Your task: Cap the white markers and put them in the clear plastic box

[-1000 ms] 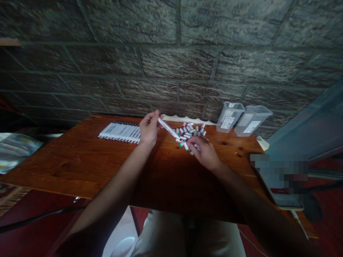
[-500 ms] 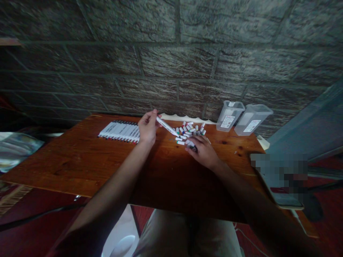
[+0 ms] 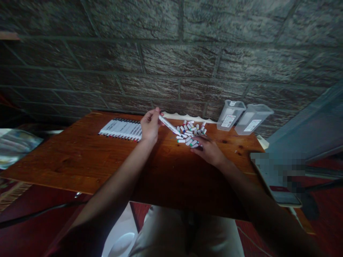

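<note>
In my left hand (image 3: 150, 125) is a white marker (image 3: 169, 125), pinched between thumb and fingers. It slants down to the right, its dark uncovered tip above a pile of loose caps (image 3: 190, 126). These caps are white with coloured ends: green, red, blue and yellow. My right hand (image 3: 207, 150) rests at the near right side of the pile, thumb and fingers apart. Several caps (image 3: 191, 142) lie at its fingertips, and I see none gripped. Left of my left hand, a row of white markers (image 3: 120, 129) lies side by side, partly covered by that hand.
Two clear plastic containers (image 3: 227, 116) with labels stand at the back right. The wooden table (image 3: 80, 157) meets a grey block wall (image 3: 160, 60). A flat device (image 3: 284, 194), partly blurred out, lies at the right edge. A pale wavy-edged strip (image 3: 187, 117) lies along the wall.
My right hand has shifted slightly right and its fingers have come off the near caps, which now show spread on the table. My left hand still holds the marker.
</note>
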`<state>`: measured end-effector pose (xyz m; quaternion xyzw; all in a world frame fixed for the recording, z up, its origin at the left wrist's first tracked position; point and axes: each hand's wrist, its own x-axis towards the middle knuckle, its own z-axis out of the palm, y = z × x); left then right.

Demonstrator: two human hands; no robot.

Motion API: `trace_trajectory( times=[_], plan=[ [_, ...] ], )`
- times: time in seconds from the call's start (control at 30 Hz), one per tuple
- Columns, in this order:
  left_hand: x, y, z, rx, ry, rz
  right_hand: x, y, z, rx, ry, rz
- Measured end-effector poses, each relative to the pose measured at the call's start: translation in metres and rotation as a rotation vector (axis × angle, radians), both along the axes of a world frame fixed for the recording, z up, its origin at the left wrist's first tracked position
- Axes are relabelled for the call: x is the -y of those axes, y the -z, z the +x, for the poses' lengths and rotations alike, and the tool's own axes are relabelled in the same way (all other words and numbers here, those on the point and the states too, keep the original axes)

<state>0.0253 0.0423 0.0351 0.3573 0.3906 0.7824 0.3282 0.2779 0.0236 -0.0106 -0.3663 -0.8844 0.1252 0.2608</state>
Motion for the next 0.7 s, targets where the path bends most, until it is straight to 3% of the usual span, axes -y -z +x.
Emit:
trace_trajectory(
  times=[0.4,0.7],
  plan=[
    [0.003,-0.001,0.004,0.006,0.019,-0.011,0.007,-0.003,-0.01,0.083,0.05,0.088],
    [0.005,-0.002,0.005,-0.004,0.034,-0.029,0.006,-0.002,-0.025,0.026,0.004,0.182]
  ],
)
